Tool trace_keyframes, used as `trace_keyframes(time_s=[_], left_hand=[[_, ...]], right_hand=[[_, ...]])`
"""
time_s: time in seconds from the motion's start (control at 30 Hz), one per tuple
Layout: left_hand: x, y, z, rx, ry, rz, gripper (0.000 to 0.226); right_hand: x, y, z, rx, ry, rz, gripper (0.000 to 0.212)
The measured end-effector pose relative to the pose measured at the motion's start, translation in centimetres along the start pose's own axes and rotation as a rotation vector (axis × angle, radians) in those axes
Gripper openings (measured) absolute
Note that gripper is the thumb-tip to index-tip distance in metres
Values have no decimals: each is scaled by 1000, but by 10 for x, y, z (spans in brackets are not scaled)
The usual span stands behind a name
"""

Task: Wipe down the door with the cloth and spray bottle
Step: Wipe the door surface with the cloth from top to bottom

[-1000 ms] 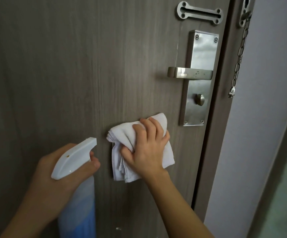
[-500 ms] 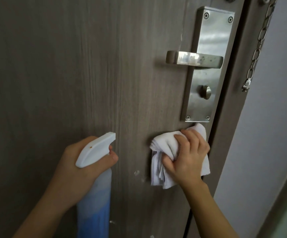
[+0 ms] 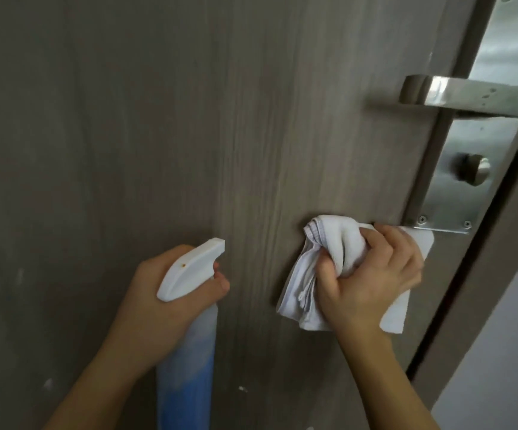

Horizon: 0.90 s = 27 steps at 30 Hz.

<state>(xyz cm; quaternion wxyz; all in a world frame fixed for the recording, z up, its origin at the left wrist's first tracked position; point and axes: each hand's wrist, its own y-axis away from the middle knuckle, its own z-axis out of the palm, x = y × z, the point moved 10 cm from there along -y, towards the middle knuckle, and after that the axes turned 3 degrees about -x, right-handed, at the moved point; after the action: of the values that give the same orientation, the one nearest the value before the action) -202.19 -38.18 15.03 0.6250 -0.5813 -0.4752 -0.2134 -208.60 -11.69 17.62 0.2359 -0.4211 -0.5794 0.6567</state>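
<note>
Just below the lock plate (image 3: 456,193), my right hand (image 3: 372,283) bunches the soft, limp cloth (image 3: 332,243) against the door (image 3: 158,119); my left hand (image 3: 155,302) grips the light spray bottle (image 3: 186,352) at its neck.

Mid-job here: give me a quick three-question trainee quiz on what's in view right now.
1. True or false: the right hand presses the cloth against the door.
2. What does the left hand hold?
3. The cloth's top edge sits: A) just below the lock plate, B) on the lever handle, C) over the thumb-turn knob.

Key: 1 true; 2 the spray bottle; 3 A.
</note>
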Motion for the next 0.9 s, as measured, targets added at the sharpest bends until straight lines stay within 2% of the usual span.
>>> trace_keyframes(time_s=[0.3, 0.5, 0.9], left_hand=[[-8, 10, -86, 168, -38, -38, 32], [-29, 25, -144, 167, -68, -17, 27], [-97, 62, -268, 166, -77, -40, 28]], right_hand=[[-96, 13, 44, -62, -15, -92, 48], [-148, 30, 65, -72, -44, -65, 48], [-288, 92, 124, -119, -52, -179, 45]])
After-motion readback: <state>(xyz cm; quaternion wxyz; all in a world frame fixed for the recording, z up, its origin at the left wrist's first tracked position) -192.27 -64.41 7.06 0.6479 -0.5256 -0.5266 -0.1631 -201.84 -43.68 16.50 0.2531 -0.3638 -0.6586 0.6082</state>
